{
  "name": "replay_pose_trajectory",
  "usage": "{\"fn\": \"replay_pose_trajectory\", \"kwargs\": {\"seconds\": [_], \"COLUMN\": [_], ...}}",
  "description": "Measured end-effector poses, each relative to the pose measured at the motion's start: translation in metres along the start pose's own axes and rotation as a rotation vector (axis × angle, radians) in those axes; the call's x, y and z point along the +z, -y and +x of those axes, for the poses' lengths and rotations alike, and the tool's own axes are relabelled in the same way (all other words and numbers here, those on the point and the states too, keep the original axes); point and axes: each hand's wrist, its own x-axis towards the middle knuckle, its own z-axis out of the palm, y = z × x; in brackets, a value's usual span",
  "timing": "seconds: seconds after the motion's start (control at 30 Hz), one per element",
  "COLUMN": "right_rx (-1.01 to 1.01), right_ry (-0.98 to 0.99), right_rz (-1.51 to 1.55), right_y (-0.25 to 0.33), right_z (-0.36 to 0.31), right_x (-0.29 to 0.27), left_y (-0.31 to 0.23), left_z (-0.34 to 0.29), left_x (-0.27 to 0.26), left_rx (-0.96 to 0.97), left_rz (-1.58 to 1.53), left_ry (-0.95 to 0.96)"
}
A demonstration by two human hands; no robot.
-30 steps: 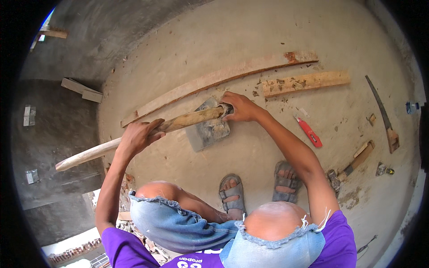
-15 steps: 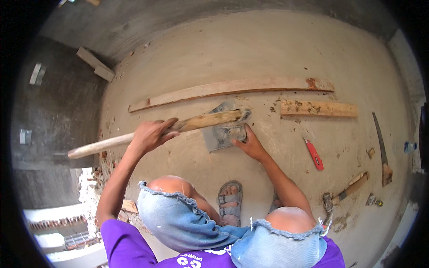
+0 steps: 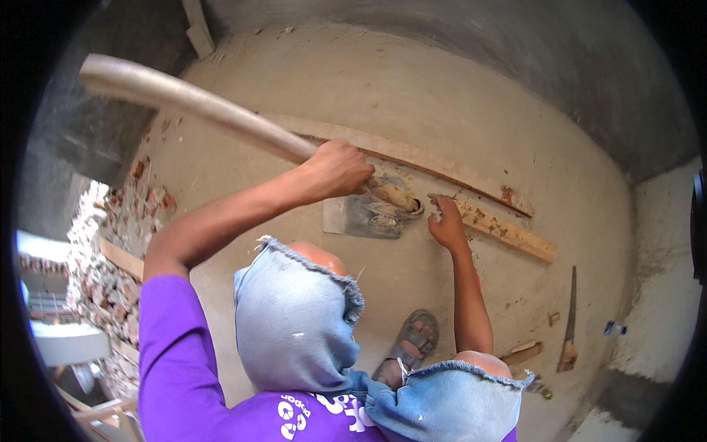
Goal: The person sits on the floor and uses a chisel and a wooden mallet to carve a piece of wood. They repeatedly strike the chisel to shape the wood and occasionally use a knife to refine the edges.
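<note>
A hoe lies across the floor in front of me, its wide grey metal blade (image 3: 361, 219) on the concrete and its pale wooden handle (image 3: 199, 107) rising toward the far left. My left hand (image 3: 340, 169) is wrapped round the handle a short way from the blade. The handle's lower end sits at the round metal socket (image 3: 414, 208) of the blade. Just right of that socket, my right hand (image 3: 446, 221) is off the hoe, fingers apart and slightly bent, with nothing seen in it.
Beyond the hoe lies a long plank (image 3: 412, 156), with a shorter wood piece (image 3: 508, 234) to the right. A handsaw (image 3: 570, 324) and a partly hidden hammer (image 3: 523, 353) lie at right. Brick rubble (image 3: 110, 295) is heaped at left, and another board (image 3: 197, 29) leans at the far wall.
The hoe's handle has swung up and away at its free end. My left hand has slid closer to the blade. My right hand has let go of the blade and moved right.
</note>
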Motion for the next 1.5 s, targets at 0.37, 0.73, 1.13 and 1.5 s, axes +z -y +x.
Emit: {"fn": "replay_pose_trajectory", "kwargs": {"seconds": [0.37,0.73,1.13,1.5], "right_rx": [-0.201,-0.206,-0.112,-0.078], "right_ry": [0.404,0.419,0.402,0.386], "right_rz": [-0.198,-0.132,0.012,0.013], "right_y": [0.005,0.004,-0.007,-0.013], "right_z": [0.04,0.051,0.057,0.053], "right_x": [-0.011,0.001,0.016,0.021], "left_y": [-0.001,0.031,-0.01,-0.031], "left_z": [-0.062,-0.08,-0.072,-0.049], "left_x": [-0.029,0.017,0.004,-0.029], "left_rx": [-0.037,-0.141,-0.146,-0.027], "left_rz": [-0.451,-1.561,-1.492,-1.271], "left_ry": [-0.503,-0.739,-0.817,-0.939]}}
